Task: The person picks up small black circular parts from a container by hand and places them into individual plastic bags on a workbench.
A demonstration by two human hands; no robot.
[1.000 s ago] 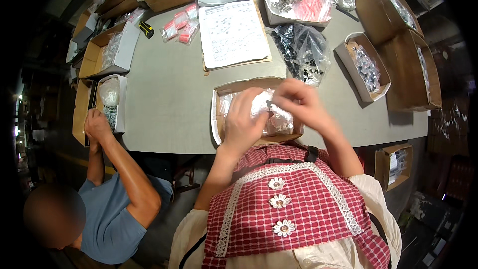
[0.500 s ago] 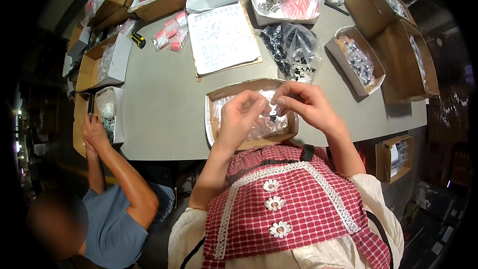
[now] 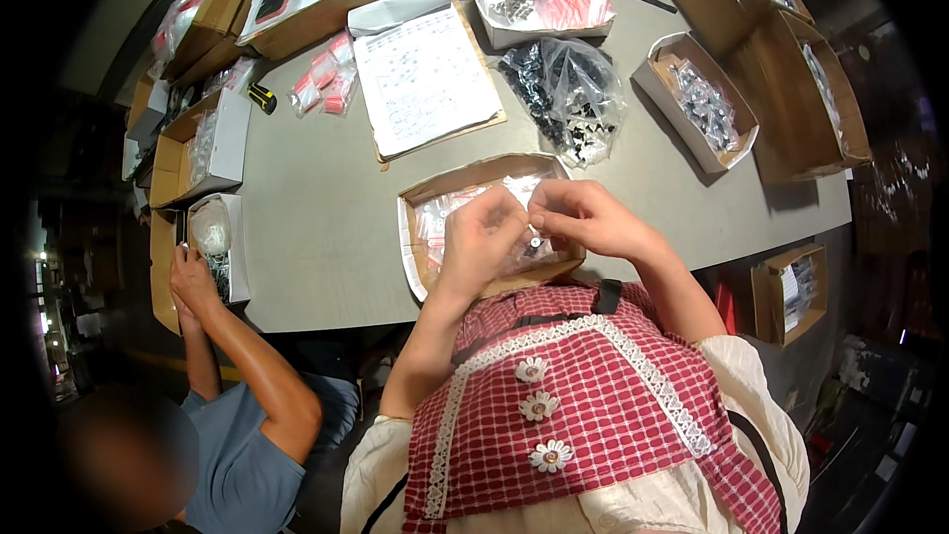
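Over a shallow cardboard box (image 3: 415,277) at the table's near edge, my left hand (image 3: 484,237) and my right hand (image 3: 588,220) meet with their fingertips pinched together. Between them is what looks like a small clear plastic bag (image 3: 535,242), with a small white piece and a dark piece showing in it. My fingers cover its upper edge. Beneath my hands, the box holds many small clear bags (image 3: 435,218), some with white pieces inside.
Behind the box lie a clipboard with papers (image 3: 425,79) and a clear bag of black and white parts (image 3: 563,99). A white box of metal parts (image 3: 697,104) stands right. At left, a co-worker's hands (image 3: 193,282) are at a box (image 3: 235,247). A yellow-black cutter (image 3: 262,97) lies far left.
My fingertips have come closer together, the right hand moving in toward the left. The small pieces hang slightly lower beneath my fingers. The whole view has shifted a little.
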